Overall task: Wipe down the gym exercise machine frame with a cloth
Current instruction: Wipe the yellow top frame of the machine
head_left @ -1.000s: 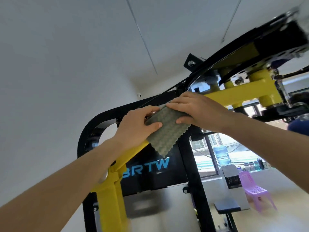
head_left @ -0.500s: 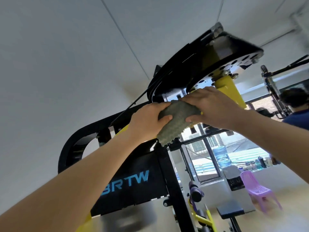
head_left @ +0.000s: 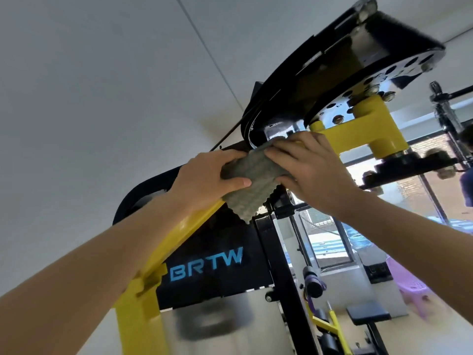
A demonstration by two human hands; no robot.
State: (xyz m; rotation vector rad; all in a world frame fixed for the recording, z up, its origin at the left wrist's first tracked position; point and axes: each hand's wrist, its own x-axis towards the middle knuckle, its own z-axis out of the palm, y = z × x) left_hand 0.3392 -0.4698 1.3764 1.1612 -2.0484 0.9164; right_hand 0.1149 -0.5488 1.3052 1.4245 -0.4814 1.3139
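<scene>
A grey-green textured cloth is draped over a yellow bar of the black and yellow gym machine, high above me. My left hand grips the cloth's left part, thumb under it and fingers over the bar. My right hand holds the cloth's right end against the frame, fingers on top and thumb beneath. A loose corner of the cloth hangs down below the bar. Above the hands sits a black cam plate with a yellow arm.
A black panel marked BRTW and a black upright post stand below the hands. At the lower right are a purple plastic chair and a black bench. A person is at the right edge by the window.
The view has swung, showing more of the yellow bar and cam plate. Both hands have slid the cloth a little along the bar, and the cloth now hangs flatter with a corner dangling.
</scene>
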